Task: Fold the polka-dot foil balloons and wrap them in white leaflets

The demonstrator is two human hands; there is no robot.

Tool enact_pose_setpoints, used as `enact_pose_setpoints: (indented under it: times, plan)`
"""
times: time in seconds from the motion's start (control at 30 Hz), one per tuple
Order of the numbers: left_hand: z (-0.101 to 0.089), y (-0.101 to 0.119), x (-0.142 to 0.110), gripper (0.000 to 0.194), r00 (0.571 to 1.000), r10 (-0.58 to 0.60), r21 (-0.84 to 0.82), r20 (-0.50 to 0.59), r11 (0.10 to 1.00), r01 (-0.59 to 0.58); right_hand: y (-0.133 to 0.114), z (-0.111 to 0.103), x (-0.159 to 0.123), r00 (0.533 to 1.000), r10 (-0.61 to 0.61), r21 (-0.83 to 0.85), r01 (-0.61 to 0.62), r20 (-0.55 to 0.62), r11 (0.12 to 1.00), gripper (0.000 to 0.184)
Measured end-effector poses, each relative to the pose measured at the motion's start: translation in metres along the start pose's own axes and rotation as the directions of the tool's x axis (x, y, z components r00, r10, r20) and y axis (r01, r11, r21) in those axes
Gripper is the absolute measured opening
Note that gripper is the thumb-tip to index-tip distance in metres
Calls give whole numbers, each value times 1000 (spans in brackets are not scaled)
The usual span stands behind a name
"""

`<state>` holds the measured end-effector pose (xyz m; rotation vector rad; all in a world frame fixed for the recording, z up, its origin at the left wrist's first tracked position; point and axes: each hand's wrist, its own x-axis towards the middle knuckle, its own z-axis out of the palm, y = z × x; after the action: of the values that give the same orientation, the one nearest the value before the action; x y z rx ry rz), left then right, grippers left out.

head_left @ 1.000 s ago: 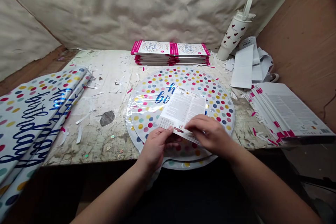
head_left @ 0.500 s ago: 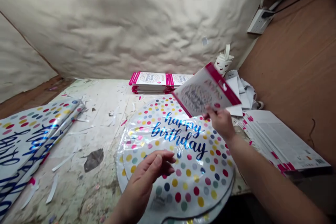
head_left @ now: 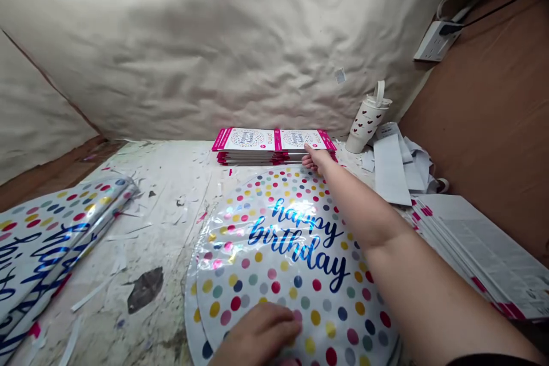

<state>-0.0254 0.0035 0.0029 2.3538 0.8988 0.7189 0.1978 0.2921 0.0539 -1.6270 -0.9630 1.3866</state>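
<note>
Right hand (head_left: 316, 159) stretches across to the far side of the table (head_left: 171, 229), at the right-hand pile (head_left: 295, 140) of pink-edged packets. Thumb lies over the top packet near its front edge; other fingers curl together at the pile's front. Cannot tell if they clamp anything.

Left pile (head_left: 251, 139) stands flush beside it, both before the crumpled wall sheet (head_left: 214, 57).

Left hand (head_left: 259, 331) low in view, over the near part of the balloon (head_left: 278, 291). Fingers bent, side by side; lower part cut off by the picture edge, so cannot tell whether they pinch or touch it.

Balloon lies flat, round, dotted, blue "happy birthday" face up, mid-table in front of the piles; another edge shows beneath its left side.

Left: folded dotted foils (head_left: 55, 240), paper strips (head_left: 71, 340) near. Right: heart-patterned tumbler (head_left: 364, 126), white papers (head_left: 390, 168) just beside, then fanned cards (head_left: 493, 246) nearer.
</note>
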Motion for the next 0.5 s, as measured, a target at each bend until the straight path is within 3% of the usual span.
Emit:
enact_pose_setpoints:
  times: [0.03,0.1,0.17,0.2,0.27,0.3,0.33,0.37,0.43,0.5]
  plan:
    - [7,1,0,30,988,135,133,69,981,-143,5,-2,-10,999,-17,-69,20,36,997,37]
    - [18,8,-1,32,940,270,303,208,896,-324,21,-10,-42,991,-26,-173,48,129,984,35]
    - [24,17,-5,32,920,289,360,265,856,-372,45,-22,-88,952,-39,-283,130,304,950,19]
    - [26,22,-7,32,919,293,357,263,855,-375,59,-29,-116,908,-43,-337,198,417,920,13]
    - [26,33,-11,32,934,257,317,247,890,-328,87,-44,-172,654,-94,-409,570,750,713,9]
    - [26,37,-12,31,945,214,280,247,918,-281,101,-50,-198,563,-78,-397,668,823,629,13]
    - [25,40,-12,27,956,149,242,252,947,-211,113,-54,-221,503,-69,-384,734,861,560,18]
    - [23,42,-11,23,963,68,204,263,971,-124,124,-57,-241,496,-78,-392,764,865,512,23]
    - [18,42,-3,15,949,-131,129,287,987,97,140,-59,-266,547,-132,-444,778,827,445,29]
    - [10,35,10,12,876,-311,19,370,945,327,148,-55,-276,598,-182,-490,766,781,416,35]
